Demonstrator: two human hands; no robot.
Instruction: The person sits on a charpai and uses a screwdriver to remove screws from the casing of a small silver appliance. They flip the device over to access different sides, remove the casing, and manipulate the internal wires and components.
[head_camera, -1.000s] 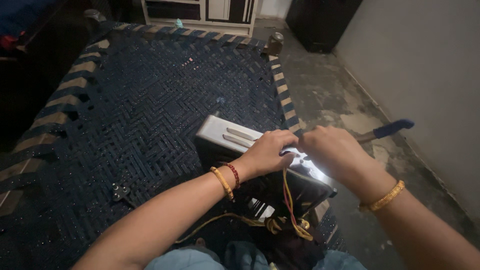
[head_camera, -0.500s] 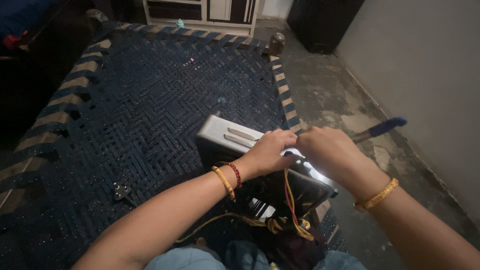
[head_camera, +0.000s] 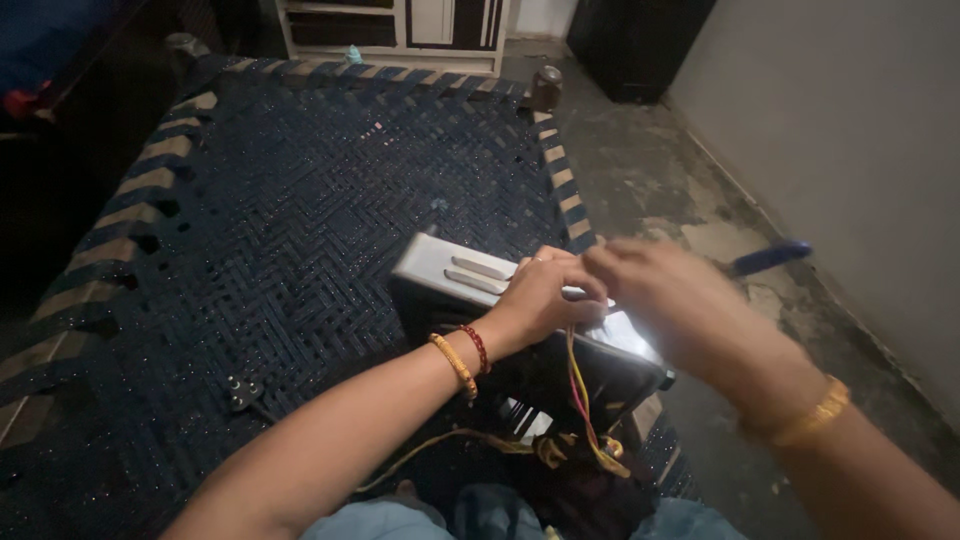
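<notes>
A silver metal box (head_camera: 470, 272) with slots in its top lies tilted on a dark blue woven cot (head_camera: 300, 200), right in front of me. My left hand (head_camera: 545, 295), with red and gold bangles at the wrist, grips the box's top face with curled fingers. My right hand (head_camera: 680, 300) is blurred and hovers over the box's right end, touching the left fingertips. It is closed around a tool whose blue handle (head_camera: 770, 258) sticks out to the right. Yellow and red wires (head_camera: 577, 400) run down from under my hands to a tangle at the box's near side.
A black plug (head_camera: 240, 390) on a cord lies on the cot at the left. The cot's striped edge (head_camera: 565, 190) runs beside a stained concrete floor (head_camera: 680, 190) and a grey wall on the right. A white cabinet (head_camera: 400, 30) stands at the far end.
My right hand has shifted a little to the left, closer over the left fingers, and is now blurred. The left hand and the box have stayed in place.
</notes>
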